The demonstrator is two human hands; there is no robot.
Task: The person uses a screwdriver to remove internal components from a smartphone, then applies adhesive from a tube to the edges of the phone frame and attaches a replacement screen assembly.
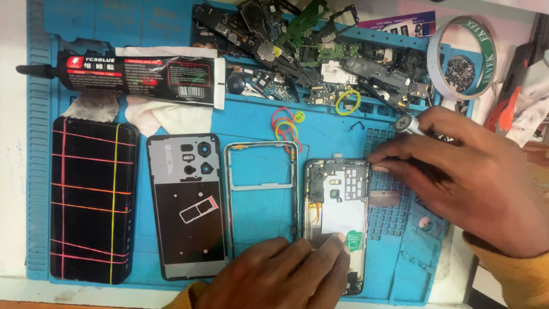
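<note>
mat: blue | glue tube: black, red label | bands: red, yellow | sleeve: mustard

The blue work mat looks like matt, slightly soft rubber, ribbed along its edges. Left of the opened phone, the bare frame is thin, dull silver metal, and the back cover beyond it is grey and black plastic with a faint sheen. Farther left, the bound phone has glossy black glass wrapped in thin rubber bands. Above it, the glue tube is smooth, shiny black foil on crumpled white cloth. The opened phone shows matt black plastic shielding and a pale, smooth panel.
</note>
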